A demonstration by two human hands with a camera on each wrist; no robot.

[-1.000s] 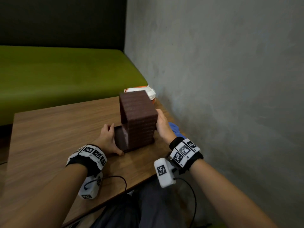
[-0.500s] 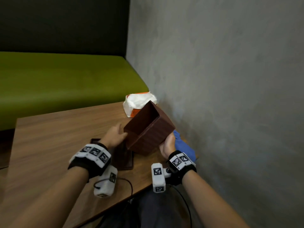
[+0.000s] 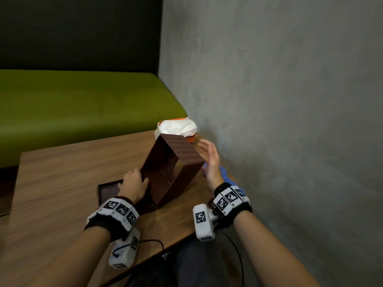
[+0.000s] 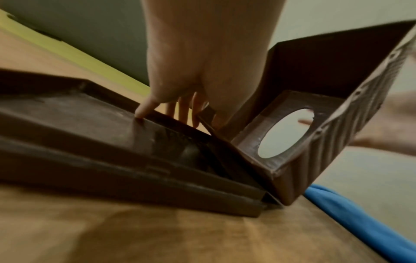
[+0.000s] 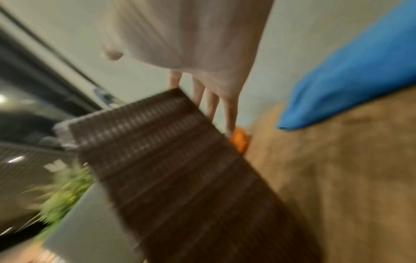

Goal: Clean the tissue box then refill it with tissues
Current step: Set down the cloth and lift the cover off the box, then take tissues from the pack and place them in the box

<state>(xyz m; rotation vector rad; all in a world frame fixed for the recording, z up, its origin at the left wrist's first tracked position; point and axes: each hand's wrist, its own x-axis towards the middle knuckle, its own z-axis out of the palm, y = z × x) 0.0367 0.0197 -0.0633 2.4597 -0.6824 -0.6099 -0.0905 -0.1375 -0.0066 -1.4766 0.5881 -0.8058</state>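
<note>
Left hand (image 4: pixel 202 58) grips tilted tissue box (image 4: pixel 315 99) (round hole visible).

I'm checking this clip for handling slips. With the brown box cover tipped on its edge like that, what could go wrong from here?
1. The tissue box cover stands tilted on one edge, held only by the left hand; the right hand is open and seems clear of it, so it may topple.
2. It leans toward the tissue pack and could knock it.
3. The blue cloth lies at the table edge and might get pushed off.
</note>
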